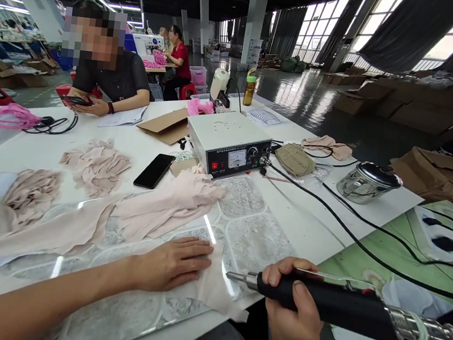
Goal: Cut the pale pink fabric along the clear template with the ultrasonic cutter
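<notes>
My left hand point(177, 262) lies flat, fingers stretched out, on a thin pale pink fabric piece point(217, 289). Beneath the cloth is a glossy marble-patterned sheet point(259, 239). My right hand point(291, 303) is wrapped round a black ultrasonic handpiece point(329, 304), its narrow metal tip pointing left, just right of my left fingertips and by the fabric's edge. Whether the tip touches the cloth I cannot tell. Beyond my left hand, more pale pink fabric point(165, 206) lies in a loose strip. The fabric's left part is partly hidden by my forearm.
A generator box point(229, 146) with a dial stands mid-table, its black cable point(328, 209) crossing rightward. Nearby are a phone point(153, 171), crumpled fabric point(98, 166), a lidded steel cup point(366, 183) and a bottle point(250, 88). Across the table a person point(117, 84) holds a phone.
</notes>
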A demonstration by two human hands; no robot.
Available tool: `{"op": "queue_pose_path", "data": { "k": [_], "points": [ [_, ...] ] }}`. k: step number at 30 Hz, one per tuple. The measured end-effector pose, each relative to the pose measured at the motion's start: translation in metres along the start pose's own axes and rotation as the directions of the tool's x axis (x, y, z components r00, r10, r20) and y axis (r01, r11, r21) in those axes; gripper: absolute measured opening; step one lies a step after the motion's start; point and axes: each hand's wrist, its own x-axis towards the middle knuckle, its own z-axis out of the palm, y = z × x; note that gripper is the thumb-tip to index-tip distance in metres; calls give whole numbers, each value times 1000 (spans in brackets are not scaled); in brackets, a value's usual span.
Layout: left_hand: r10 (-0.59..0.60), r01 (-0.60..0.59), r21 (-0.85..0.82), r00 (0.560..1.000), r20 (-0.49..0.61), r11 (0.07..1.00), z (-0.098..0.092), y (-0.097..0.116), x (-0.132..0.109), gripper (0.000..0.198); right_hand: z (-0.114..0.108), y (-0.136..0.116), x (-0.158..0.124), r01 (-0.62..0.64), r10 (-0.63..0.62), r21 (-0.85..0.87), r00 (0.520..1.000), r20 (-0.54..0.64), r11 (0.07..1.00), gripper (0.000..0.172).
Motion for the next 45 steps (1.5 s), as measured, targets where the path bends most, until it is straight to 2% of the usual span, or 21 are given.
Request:
{"op": "queue_pose_path", "data": {
  "k": [16,24,30,38,45],
  "points": [
    [38,-38,9,999,11,999,-6,-5,1,32,16,9,6,-22,22,33,1000,-11,999,14],
    [21,-21,-22,1000,1,1000,-8,-4,6,31,21,25,13,-29,29,16,999,-14,999,11],
    [-12,13,-74,1000,23,997,-4,-7,13,27,22,26,14,-81,81,1,996,24,997,11],
    [31,-29,-38,999,44,999,-1,-11,14,23,25,21,14,-142,143,-19,988,51,990,12],
    [56,-56,-2,998,13,998,-2,-9,17,21,15,21,10,-204,207,-42,975,80,978,14]
  ]
}}
